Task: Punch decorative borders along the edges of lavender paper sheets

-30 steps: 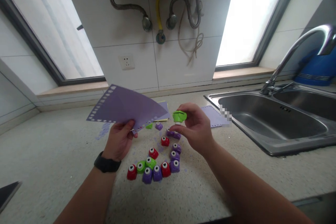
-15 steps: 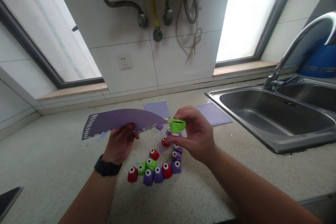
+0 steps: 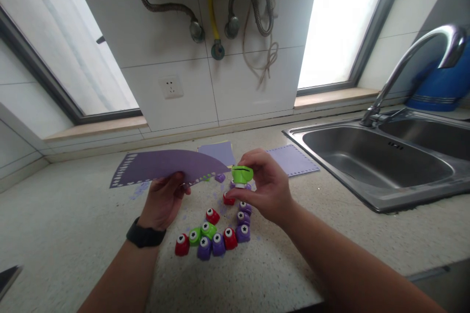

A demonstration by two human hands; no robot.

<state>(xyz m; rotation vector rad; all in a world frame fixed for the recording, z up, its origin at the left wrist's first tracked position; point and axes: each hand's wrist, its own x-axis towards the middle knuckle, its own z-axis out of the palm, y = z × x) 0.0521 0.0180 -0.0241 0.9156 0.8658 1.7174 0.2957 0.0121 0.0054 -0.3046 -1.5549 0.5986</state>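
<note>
My left hand (image 3: pixel 164 199) grips a purple paper sheet (image 3: pixel 165 165) with punched holes along its edges, held nearly level above the counter. My right hand (image 3: pixel 265 187) pinches a small green paper punch (image 3: pixel 242 175) right at the sheet's right tip. Below both hands, several small red, green and purple punches (image 3: pixel 215 239) lie clustered on the speckled countertop (image 3: pixel 73 215). A black band sits on my left wrist.
Two more purple sheets (image 3: pixel 292 159) lie flat farther back on the counter. A steel sink (image 3: pixel 374 161) with a curved tap (image 3: pixel 407 66) is at the right, a blue container behind it. A tiled wall with hoses, a socket and two windows stands behind.
The purple sheet has tilted from steeply raised to almost flat, and its right tip has met the green punch in my right hand. The view has shifted slightly.
</note>
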